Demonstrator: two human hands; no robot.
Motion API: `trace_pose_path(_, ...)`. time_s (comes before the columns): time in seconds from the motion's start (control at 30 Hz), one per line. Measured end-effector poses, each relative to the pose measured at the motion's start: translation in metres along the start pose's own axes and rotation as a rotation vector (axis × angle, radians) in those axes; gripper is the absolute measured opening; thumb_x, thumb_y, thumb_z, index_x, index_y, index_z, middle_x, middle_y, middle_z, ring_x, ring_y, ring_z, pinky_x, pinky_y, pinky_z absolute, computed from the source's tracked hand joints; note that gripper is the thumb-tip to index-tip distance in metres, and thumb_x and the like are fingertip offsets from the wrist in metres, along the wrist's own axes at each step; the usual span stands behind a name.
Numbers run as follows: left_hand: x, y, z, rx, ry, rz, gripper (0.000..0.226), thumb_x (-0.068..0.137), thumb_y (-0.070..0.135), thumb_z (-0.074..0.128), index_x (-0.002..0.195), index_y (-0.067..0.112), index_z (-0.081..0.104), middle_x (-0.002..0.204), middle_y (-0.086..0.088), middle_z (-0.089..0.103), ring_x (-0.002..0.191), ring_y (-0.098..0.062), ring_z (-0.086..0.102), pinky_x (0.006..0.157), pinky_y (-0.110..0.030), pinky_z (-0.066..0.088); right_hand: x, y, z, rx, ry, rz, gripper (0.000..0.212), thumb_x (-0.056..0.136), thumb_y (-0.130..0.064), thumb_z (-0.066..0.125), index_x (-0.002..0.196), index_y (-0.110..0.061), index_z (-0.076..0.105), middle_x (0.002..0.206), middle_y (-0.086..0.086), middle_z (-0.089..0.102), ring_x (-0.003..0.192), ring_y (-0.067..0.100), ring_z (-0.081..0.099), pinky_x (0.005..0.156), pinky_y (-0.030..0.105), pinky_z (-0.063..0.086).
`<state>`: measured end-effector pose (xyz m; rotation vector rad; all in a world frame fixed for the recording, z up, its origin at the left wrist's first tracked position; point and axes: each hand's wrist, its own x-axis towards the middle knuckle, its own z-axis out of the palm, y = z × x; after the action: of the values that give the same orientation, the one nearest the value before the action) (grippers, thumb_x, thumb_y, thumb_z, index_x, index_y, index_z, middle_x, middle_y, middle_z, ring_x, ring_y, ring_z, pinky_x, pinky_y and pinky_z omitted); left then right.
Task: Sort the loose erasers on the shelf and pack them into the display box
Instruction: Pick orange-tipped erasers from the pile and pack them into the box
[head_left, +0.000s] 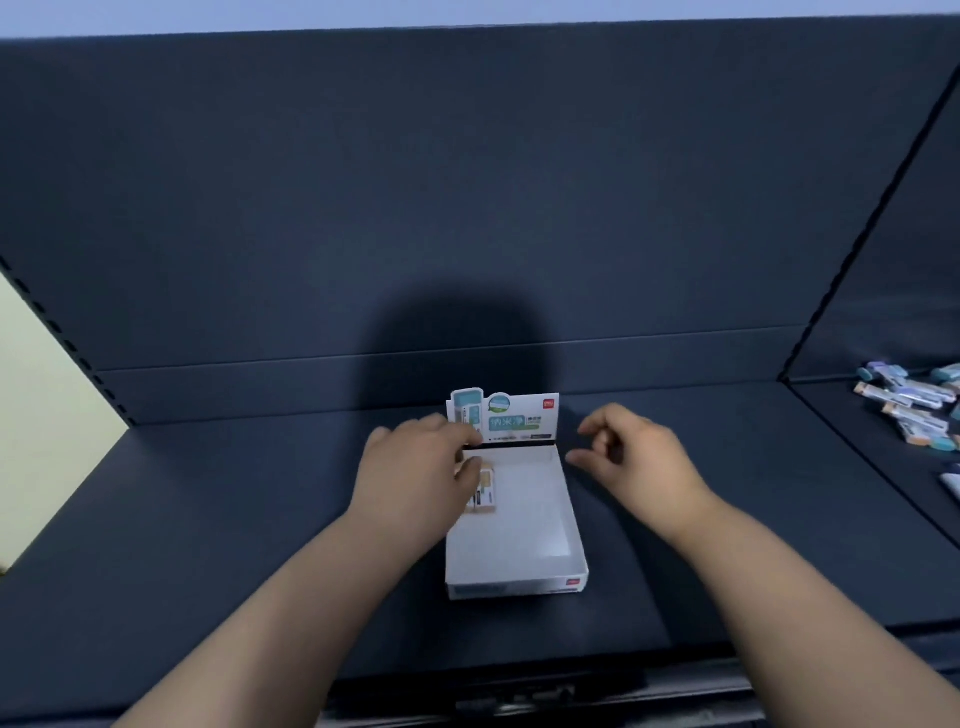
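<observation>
Packing step: setting sleeved erasers (485, 491) into the display box (514, 584), rear-left corner, with left hand (415, 467) fingers curled round them. Holding right hand (639, 457) just right of box, loosely curled, empty. Next, likely: reaching for loose erasers (909, 405) well right of box.

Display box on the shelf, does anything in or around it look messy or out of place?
Yes: the loose erasers lie scattered at mixed angles far right on the shelf, well apart from the display box. The box itself looks undamaged, holding only a few packed erasers by the left hand.
</observation>
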<state>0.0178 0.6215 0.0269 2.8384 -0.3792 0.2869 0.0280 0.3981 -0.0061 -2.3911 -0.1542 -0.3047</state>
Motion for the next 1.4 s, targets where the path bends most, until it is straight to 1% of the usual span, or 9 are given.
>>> trace_pose_path(0.1,-0.003,0.035,0.006,0.08,0.001,0.08,0.034,0.095,0.041,0.041,0.127,0.039,0.049,0.114,0.014,0.056,0.109,-0.011,0.05,0.09,-0.031,0.03,-0.008,0.014,-0.018,0.003,-0.008,0.003,0.025,0.077,-0.025,0.076,0.086,-0.029,0.053,0.065,-0.008,0.054,0.067,0.009,0.048,0.07,0.028,0.043)
trace_pose_path(0.2,-0.004,0.074,0.018,0.129,-0.023,0.094,0.035,0.095,0.042,0.038,0.129,0.038,0.047,0.12,0.012,0.056,0.113,-0.013,0.049,0.094,-0.034,0.029,-0.02,0.033,-0.041,0.009,-0.024,0.007,0.025,0.077,-0.026,0.075,0.089,-0.03,0.053,0.066,-0.009,0.053,0.068,0.008,0.048,0.072,0.028,0.044)
trace_pose_path(0.37,-0.002,0.152,0.041,0.167,-0.033,0.123,0.039,0.094,0.041,0.038,0.132,0.035,0.043,0.122,0.007,0.055,0.114,-0.017,0.049,0.091,-0.034,0.032,-0.046,0.083,-0.1,-0.06,-0.071,0.02,0.025,0.08,-0.03,0.072,0.093,-0.032,0.051,0.069,-0.009,0.054,0.072,0.011,0.052,0.073,0.027,0.045)
trace_pose_path(0.53,-0.006,0.241,0.067,0.183,-0.046,0.172,0.042,0.098,0.039,0.032,0.139,0.031,0.036,0.126,0.005,0.052,0.116,-0.019,0.047,0.092,-0.033,0.033,-0.075,0.145,-0.17,-0.146,-0.112,0.052,0.026,0.081,-0.032,0.071,0.102,-0.026,0.057,0.072,-0.007,0.055,0.074,0.011,0.053,0.068,0.023,0.04)
trace_pose_path(0.73,-0.014,0.318,0.103,0.223,-0.142,0.204,0.04,0.099,0.039,0.031,0.135,0.027,0.042,0.126,0.003,0.053,0.113,-0.02,0.049,0.09,-0.034,0.034,-0.105,0.209,-0.226,-0.232,-0.181,0.132,0.033,0.081,-0.039,0.07,0.108,-0.024,0.058,0.075,-0.008,0.056,0.074,0.013,0.055,0.072,0.028,0.047)
trace_pose_path(0.97,-0.009,0.352,0.119,0.22,-0.233,0.22,0.039,0.099,0.039,0.032,0.132,0.026,0.045,0.124,0.004,0.053,0.112,-0.019,0.049,0.091,-0.033,0.034,-0.116,0.247,-0.255,-0.285,-0.251,0.183,0.034,0.084,-0.038,0.066,0.113,-0.024,0.056,0.075,-0.011,0.053,0.073,0.01,0.052,0.063,0.02,0.037)
trace_pose_path(1.1,0.01,0.359,0.124,0.207,-0.251,0.244,0.041,0.098,0.04,0.032,0.136,0.028,0.042,0.126,0.004,0.052,0.115,-0.018,0.048,0.093,-0.033,0.033,-0.106,0.26,-0.263,-0.285,-0.218,0.216,0.033,0.083,-0.038,0.067,0.112,-0.024,0.058,0.073,-0.012,0.052,0.078,0.013,0.054,0.07,0.024,0.042)
trace_pose_path(1.23,0.033,0.365,0.131,0.194,-0.271,0.289,0.044,0.098,0.042,0.034,0.139,0.028,0.037,0.129,0.004,0.05,0.117,-0.018,0.047,0.094,-0.033,0.034,-0.091,0.272,-0.272,-0.291,-0.192,0.255,0.036,0.082,-0.043,0.067,0.112,-0.026,0.056,0.075,-0.01,0.056,0.077,0.014,0.055,0.069,0.025,0.041)
trace_pose_path(1.4,0.057,0.382,0.143,0.166,-0.308,0.355,0.05,0.096,0.045,0.04,0.143,0.029,0.03,0.132,0.003,0.047,0.122,-0.019,0.044,0.097,-0.035,0.033,-0.073,0.29,-0.285,-0.302,-0.176,0.286,0.032,0.087,-0.036,0.062,0.117,-0.026,0.055,0.084,-0.009,0.06,0.082,0.013,0.055,0.07,0.023,0.038)
